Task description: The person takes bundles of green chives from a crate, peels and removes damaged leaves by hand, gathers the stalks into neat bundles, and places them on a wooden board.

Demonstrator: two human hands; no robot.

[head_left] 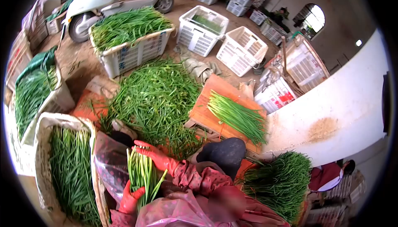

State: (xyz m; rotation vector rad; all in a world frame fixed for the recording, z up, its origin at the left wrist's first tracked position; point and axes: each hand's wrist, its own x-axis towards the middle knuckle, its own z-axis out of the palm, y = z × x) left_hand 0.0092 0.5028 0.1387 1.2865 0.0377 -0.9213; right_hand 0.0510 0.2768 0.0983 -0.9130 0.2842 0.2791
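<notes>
My left hand (129,198), in a red glove, is closed round a bunch of green stalks (143,173) with pale ends. Across the pale upper ends of that bunch lies my right hand (156,155), also red-gloved, with its fingers stretched out and touching the stalks. The bunch is over my lap. To the right, a bundle of green stalks (236,115) lies on an orange board (202,102). Loose greens (157,94) are heaped on the floor in front of me.
At the left stands a crate (42,160) of greens, with another (62,98) behind it. A filled crate (137,57) and a scooter (116,5) are ahead. More crates (238,59) stand beyond the board, beside a white wall (331,115). Dark greens (277,185) and a person (327,176) are right.
</notes>
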